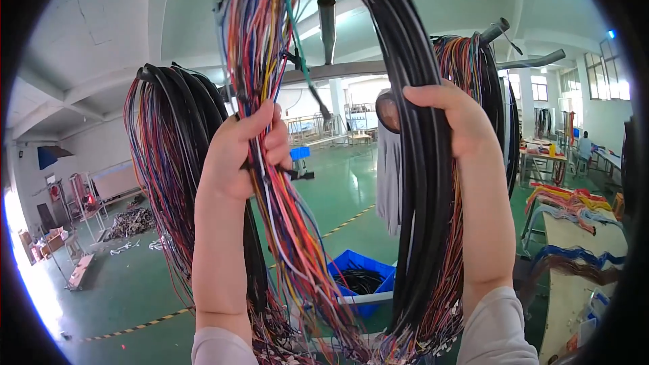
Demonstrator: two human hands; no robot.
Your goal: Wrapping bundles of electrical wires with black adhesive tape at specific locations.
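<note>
Both my arms are raised in front of me, holding one large wire harness bundle that arches up past the top of the view. My left hand (pixel 253 138) is closed round its loose multicoloured wires (pixel 260 40), which hang down below the fist. Small black connectors (pixel 301 175) stick out beside that hand. On the other side, my right hand (pixel 460 115) grips the thick black sheathed cables (pixel 422 176); its thumb lies across the front and the other fingers are hidden behind. Behind the bundle stands a metal rack bar (pixel 355 69) with an upright post (pixel 327 30).
More harness bundles hang from the rack at left (pixel 176 135) and at right (pixel 470 54). A blue crate (pixel 382 274) with black pieces stands low behind the wires. To the right, a long table (pixel 564 243) carries coloured wire bunches. Striped tape (pixel 348 222) crosses the green floor.
</note>
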